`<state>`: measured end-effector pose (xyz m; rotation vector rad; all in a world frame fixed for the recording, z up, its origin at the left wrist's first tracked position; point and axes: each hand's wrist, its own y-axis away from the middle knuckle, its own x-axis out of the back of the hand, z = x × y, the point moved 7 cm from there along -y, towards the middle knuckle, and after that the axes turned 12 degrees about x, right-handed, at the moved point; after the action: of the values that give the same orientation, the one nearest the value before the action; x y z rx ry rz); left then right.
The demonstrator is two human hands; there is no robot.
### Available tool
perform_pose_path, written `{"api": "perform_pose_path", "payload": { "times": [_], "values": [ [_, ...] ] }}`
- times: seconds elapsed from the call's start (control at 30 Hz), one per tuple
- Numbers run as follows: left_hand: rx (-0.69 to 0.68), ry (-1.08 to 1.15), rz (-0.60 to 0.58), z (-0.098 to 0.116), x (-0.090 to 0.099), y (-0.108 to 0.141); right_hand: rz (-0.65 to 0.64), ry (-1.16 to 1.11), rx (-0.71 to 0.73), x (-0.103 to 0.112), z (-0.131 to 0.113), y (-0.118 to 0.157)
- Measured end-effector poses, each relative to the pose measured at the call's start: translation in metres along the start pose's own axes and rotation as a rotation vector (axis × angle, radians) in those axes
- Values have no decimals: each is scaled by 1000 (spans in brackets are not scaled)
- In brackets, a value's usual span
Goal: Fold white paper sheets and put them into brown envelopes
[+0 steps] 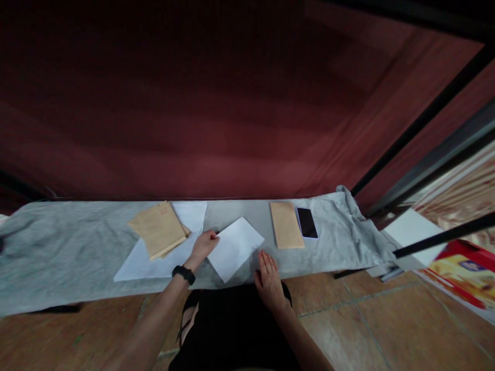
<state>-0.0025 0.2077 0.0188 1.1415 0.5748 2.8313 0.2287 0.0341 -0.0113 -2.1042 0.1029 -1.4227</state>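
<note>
A folded sheet of white paper (235, 247) lies turned at an angle on the grey cloth in front of me. My left hand (203, 245), with a black band on its wrist, pinches the paper's left corner between thumb and fingers. Beside the paper's right corner, my right hand (268, 275) rests with its fingers stretched out, holding nothing. To the left, several brown envelopes (159, 228) are piled on larger white sheets (143, 265). One brown envelope (286, 224) lies by itself to the right.
A phone (307, 223) with a dark screen lies right of the single envelope. Grey cloth (69, 247) covers the narrow bench against a dark red panel (216, 129). Black metal bars (421, 121) and a red and yellow box (466, 273) stand at the right.
</note>
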Motion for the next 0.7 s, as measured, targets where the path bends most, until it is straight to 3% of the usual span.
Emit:
{"api": "perform_pose_path", "payload": {
  "times": [0.17,0.33,0.43,0.57,0.7],
  "values": [
    [226,388,-44,-41,-6,33,-46,-91,45,-5,-7,-15],
    [376,625,-204,-58,-32,67,-44,-238,79,-11,-7,-25],
    [460,787,-234,-69,-38,79,12,-315,53,-13,2,-25],
    [405,899,-214,-78,-34,81,59,-365,9,-15,12,-24],
    [240,894,-196,-75,-29,73,60,-377,-44,-15,16,-30]
  ]
}}
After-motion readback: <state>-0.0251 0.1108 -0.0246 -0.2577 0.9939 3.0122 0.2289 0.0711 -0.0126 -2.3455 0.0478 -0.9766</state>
